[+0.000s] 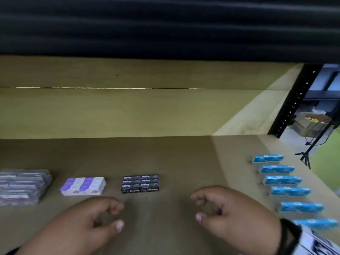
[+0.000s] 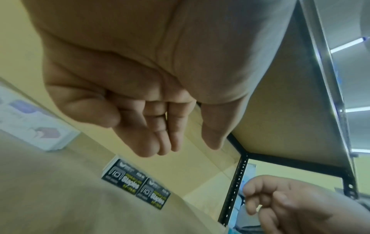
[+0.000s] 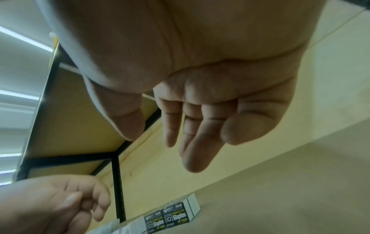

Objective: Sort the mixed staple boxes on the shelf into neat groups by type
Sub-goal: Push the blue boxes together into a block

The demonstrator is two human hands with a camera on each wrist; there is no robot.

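Both empty: left hand and right hand loosely curled; square up blue boxes (strung out, right).

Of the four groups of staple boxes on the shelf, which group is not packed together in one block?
The blue boxes at the right edge. They lie one by one in a spaced column, while the black, purple-and-white and clear-wrapped groups each form a tight block.

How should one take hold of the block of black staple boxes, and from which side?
Probably from above: thumb and fingers on the two short ends of the black staple boxes, squeezing inward. The block is low and flat on the shelf, with bare board on both sides.
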